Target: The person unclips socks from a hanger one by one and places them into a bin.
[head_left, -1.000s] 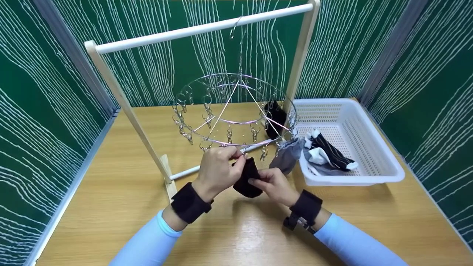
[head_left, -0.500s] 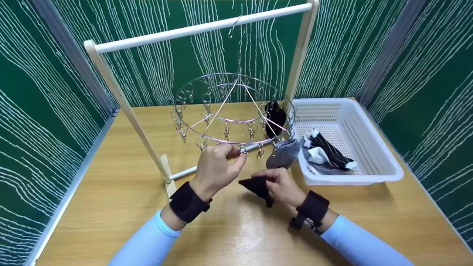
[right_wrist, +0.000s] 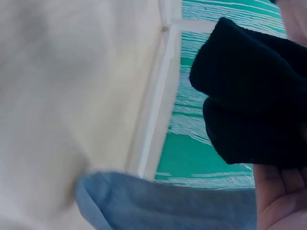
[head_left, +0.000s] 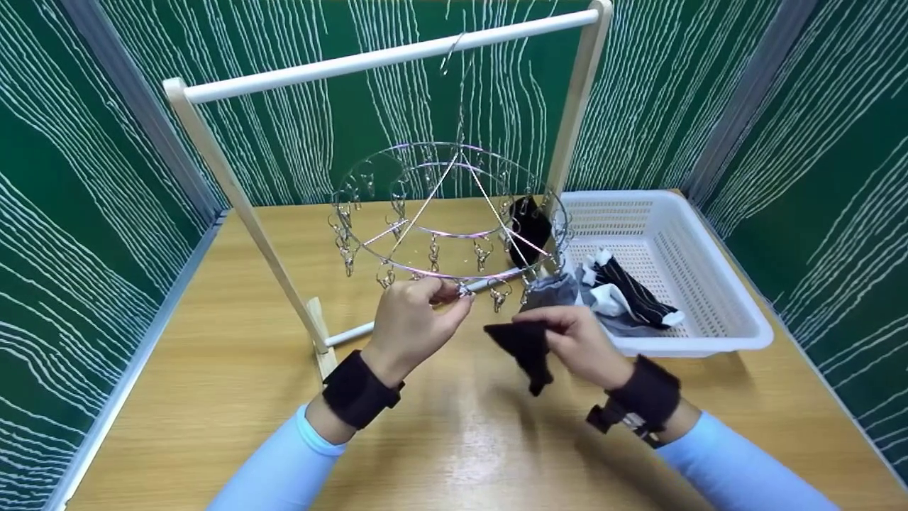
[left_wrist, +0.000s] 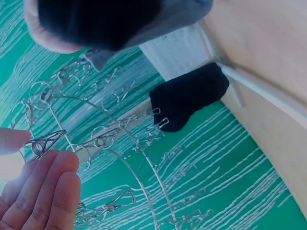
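My left hand [head_left: 418, 316] pinches a small wire clip [left_wrist: 47, 143] on the near side of the round metal clip hanger [head_left: 440, 274]. Nothing hangs from that clip. A black sock [head_left: 523, 348] is gripped by the top in my right hand [head_left: 578, 342], apart from the hanger and to the right of my left hand. The right wrist view shows this sock [right_wrist: 249, 86] folded over, close to the camera. On the hanger's right side hang another black sock [head_left: 529, 233] and a grey sock [head_left: 552, 291], the latter partly behind my right hand.
A white plastic basket [head_left: 709, 284] stands on the right, holding a black striped sock [head_left: 631, 289] and other grey and white socks. The hanger hooks over the white bar [head_left: 390, 55] of a wooden stand [head_left: 241, 202]. Green walls enclose the wooden table [head_left: 213, 397].
The black sock in my right hand has come away from the pinched clip and moved right, now drooping. My left hand stays on the clip. The hanger has shifted slightly.
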Motion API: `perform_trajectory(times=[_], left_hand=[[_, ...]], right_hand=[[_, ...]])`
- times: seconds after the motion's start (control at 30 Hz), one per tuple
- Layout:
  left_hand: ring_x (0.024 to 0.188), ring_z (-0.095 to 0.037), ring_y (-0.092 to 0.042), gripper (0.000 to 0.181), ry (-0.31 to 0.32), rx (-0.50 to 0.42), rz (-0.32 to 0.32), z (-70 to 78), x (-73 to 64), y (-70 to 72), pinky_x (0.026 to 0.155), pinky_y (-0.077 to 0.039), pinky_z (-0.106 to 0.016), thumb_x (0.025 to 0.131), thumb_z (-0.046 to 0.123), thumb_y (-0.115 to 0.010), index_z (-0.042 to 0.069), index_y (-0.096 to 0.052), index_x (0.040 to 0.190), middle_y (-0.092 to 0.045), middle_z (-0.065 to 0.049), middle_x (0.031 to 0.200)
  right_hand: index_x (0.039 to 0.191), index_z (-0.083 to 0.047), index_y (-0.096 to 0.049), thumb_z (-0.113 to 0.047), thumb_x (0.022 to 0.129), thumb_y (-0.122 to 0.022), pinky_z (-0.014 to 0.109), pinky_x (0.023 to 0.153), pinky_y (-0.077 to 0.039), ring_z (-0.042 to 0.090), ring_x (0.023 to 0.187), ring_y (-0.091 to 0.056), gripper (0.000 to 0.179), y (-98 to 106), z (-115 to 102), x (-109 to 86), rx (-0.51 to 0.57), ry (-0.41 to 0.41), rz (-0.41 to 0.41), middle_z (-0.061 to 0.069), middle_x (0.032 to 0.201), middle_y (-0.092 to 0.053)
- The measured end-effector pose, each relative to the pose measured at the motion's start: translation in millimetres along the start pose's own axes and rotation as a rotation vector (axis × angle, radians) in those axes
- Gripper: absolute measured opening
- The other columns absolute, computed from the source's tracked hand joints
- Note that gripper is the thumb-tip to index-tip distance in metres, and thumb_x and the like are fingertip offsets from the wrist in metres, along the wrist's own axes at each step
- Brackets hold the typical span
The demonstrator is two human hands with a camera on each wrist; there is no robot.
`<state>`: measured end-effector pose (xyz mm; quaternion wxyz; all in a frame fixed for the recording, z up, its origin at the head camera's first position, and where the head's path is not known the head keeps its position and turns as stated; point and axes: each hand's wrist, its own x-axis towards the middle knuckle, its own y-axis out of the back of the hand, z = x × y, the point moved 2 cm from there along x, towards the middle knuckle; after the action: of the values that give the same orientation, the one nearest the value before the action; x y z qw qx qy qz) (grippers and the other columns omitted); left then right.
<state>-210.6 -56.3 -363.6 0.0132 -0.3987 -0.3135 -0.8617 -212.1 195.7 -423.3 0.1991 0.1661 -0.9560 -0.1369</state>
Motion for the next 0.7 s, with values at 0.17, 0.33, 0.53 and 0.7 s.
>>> perform_trajectory(times=[0.17, 0.33, 0.53, 0.7], left_hand=[[0.073, -0.025, -0.08, 0.008, 0.015, -0.004, -0.008, -0.6, -0.3, 0.8, 0.069, -0.065, -0.041, 0.087, 0.006, -0.084, -0.001, -0.08, 0.087, -0.082, -0.012, 0.082], [0.073, -0.024, -0.08, 0.01, 0.028, -0.002, -0.028, -2.0, -1.6, 0.0, 0.069, -0.065, -0.042, 0.088, 0.007, -0.084, -0.002, -0.08, 0.089, -0.083, -0.012, 0.083], [0.072, -0.026, -0.08, 0.011, 0.032, 0.011, -0.032, -2.8, -2.0, 1.3, 0.068, -0.064, -0.042, 0.088, 0.008, -0.085, -0.001, -0.079, 0.088, -0.082, -0.011, 0.082], [0.071, -0.025, -0.079, 0.01, 0.04, 0.021, -0.032, -4.0, -1.8, 2.0, 0.068, -0.064, -0.041, 0.088, 0.008, -0.084, -0.001, -0.079, 0.087, -0.082, -0.011, 0.081]], right_hand=[[0.112, 0.013, -0.077, 0.015, 0.095, -0.067, 0.02, 0.079, -0.064, 0.002, 0.085, -0.078, 0.02, 27.4, -18.3, 2.3, -0.038, 0.041, 0.05, 0.032, 0.106, -0.078], [0.109, 0.014, -0.077, 0.018, 0.094, -0.067, 0.019, 0.067, -0.063, 0.001, 0.073, -0.077, 0.018, 50.9, -34.0, 4.3, -0.027, 0.087, 0.095, 0.01, 0.102, -0.084], [0.105, 0.014, -0.078, 0.022, 0.092, -0.066, 0.015, 0.055, -0.057, -0.002, 0.064, -0.072, 0.02, 79.5, -47.3, 12.9, -0.073, 0.117, 0.174, -0.015, 0.097, -0.083], [0.105, 0.015, -0.077, 0.022, 0.093, -0.065, 0.017, 0.069, -0.062, 0.0, 0.077, -0.078, 0.019, 106.0, -51.3, 23.7, -0.104, 0.077, 0.223, -0.015, 0.096, -0.083]])
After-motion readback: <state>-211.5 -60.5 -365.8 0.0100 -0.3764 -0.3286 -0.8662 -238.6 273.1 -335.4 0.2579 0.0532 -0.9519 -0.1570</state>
